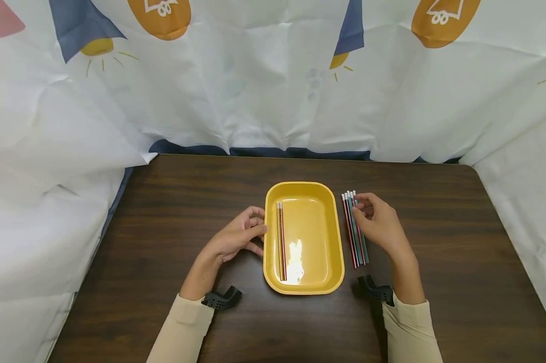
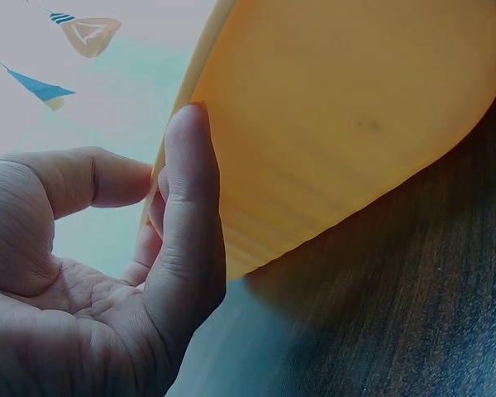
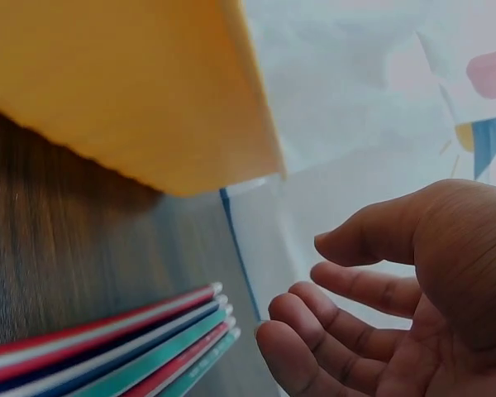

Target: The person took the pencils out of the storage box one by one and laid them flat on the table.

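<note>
A yellow tray (image 1: 316, 289) lies upright on the table. My left hand (image 1: 238, 234) holds its left rim, with the thumb on the rim and fingers against the outer wall (image 2: 347, 107). Two slim pencils (image 1: 281, 242), one gold-toned and one red, lie side by side along the tray's left side. Right of the tray is a row of several pencils (image 1: 353, 232) in red, dark blue and teal with white ends. My right hand (image 1: 379, 222) hovers beside their far ends, fingers loosely bent; in the right wrist view it is apart from the pencils (image 3: 149, 339).
The dark wooden table (image 1: 200, 186) extends around the tray. A white printed curtain (image 1: 264, 101) hangs behind the far edge and along both sides. Each wrist wears a black band with a camera mount (image 1: 221, 298).
</note>
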